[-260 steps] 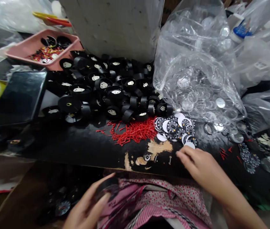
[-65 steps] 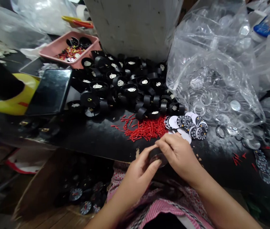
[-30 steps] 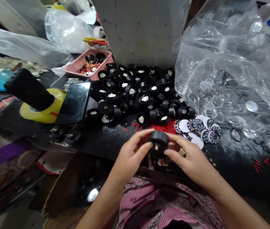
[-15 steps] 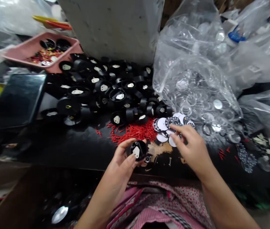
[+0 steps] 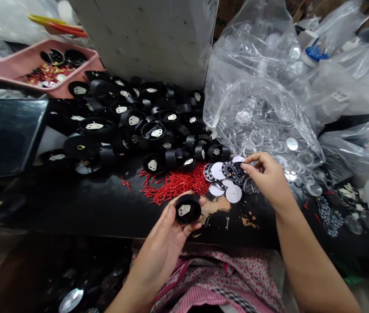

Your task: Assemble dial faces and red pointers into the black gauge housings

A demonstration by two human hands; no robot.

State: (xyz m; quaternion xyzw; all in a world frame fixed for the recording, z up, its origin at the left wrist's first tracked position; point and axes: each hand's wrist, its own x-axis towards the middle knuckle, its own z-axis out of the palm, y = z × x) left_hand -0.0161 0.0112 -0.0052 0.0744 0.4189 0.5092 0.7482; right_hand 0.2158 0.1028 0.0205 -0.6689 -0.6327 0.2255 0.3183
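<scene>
My left hand is wrapped round a round black case with a pale metal plate inside, its open side facing up. Beyond it lies a heap of small red pointers. My right hand pinches a black printed dial disc at the edge of a pile of dials, some showing white faces. Many more black cases are heaped behind the red pointers.
A clear plastic bag of transparent rings stands behind my right hand. A pink tray of small parts is at the back left, near a dark flat screen-like panel. A grey panel rises at the back.
My right hand has moved slightly up and right over the dials and now grips a black one. My left hand has turned the case, its thumb now at the side. The view has shifted.
</scene>
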